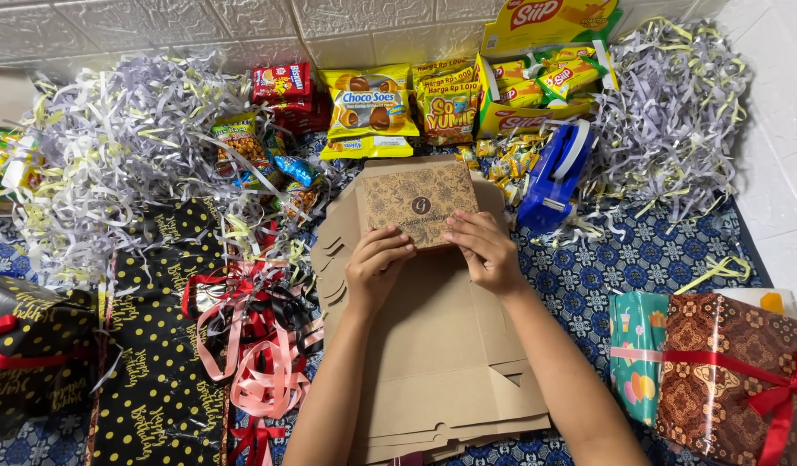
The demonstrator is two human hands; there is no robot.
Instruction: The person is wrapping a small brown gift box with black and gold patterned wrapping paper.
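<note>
Centre of frame: stack of flat brown cardboard sheets (pixel 441 345), bare and open in its lower half. Upper part taken by small patterned box (pixel 418 203), both hands on it.

Left of centre: tangle of red, pink and black ribbons (pixel 252 345) hard against the cardboard; black dotted wrapping paper (pixel 152 371) beyond. No gap.

Upper left and upper right: heaps of shredded paper (pixel 113 164).

Top centre: snack packets (pixel 368 103) packed side by side; blue tape dispenser (pixel 554 177) just right of the box.

Right of centre: strip of bare blue patterned cloth (pixel 605 267), passable.

Lower right: wrapped gift boxes (pixel 726 371) blocking the corner.
</note>
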